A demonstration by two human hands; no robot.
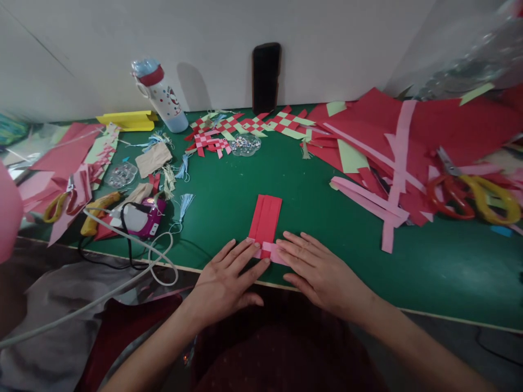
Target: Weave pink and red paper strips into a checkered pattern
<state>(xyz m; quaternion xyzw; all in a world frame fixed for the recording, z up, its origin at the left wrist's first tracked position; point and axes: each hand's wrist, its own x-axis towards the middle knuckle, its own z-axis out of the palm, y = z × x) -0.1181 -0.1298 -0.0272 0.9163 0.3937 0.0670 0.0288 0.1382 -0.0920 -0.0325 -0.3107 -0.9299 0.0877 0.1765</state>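
Note:
Close to the front edge of the green table lie red paper strips (266, 215), side by side and pointing away from me. A pink paper strip (279, 255) crosses their near end, passing over and under them. My left hand (229, 275) rests with fingers stretched out on the left end of the weave. One of its fingertips touches the woven part. From the other side my right hand (312, 267) lies flat, its fingers over the right part of the pink strip. Both hands press from above, and the strip's ends are partly hidden under the fingers.
Red paper sheets (368, 122), loose pink strips (368, 201) and scissors (469, 190) lie at the right. A phone (265, 79) leans on the wall beside woven pieces (253, 125). At left are a bottle (165, 98), tassels (186, 207), a yellow cutter (98, 212) and a white cable (118, 231).

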